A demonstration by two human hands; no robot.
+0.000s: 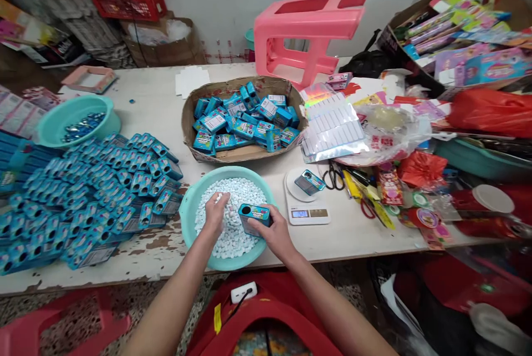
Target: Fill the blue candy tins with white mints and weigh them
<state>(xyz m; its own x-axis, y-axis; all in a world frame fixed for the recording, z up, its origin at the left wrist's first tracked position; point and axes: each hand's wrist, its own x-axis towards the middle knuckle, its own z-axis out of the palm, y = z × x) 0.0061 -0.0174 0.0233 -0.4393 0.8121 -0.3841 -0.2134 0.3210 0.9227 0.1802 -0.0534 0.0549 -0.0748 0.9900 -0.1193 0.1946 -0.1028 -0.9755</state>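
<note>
My right hand [279,232] grips a small blue printed box [252,213] with a round dark hole in its top, tilted over a turquoise basin [188,229]. Small white pellets [236,240] fill much of that basin. Just left of the box, my left hand [215,214] is above the pellets, its fingers curled together with a few white pellets showing at the fingertips. On the right, a white digital scale [308,214] carries another blue box [310,182] lying on its plate; the scale's display is lit but too small to read surely.
Many similar blue boxes [100,195] stand packed at left, beside another turquoise basin [112,115] of shiny pieces. A cardboard tray [189,142] of blue boxes sits behind the pellets. Scissors [333,176], cutters and plastic bags clutter the right; a pink stool [307,12] lies behind.
</note>
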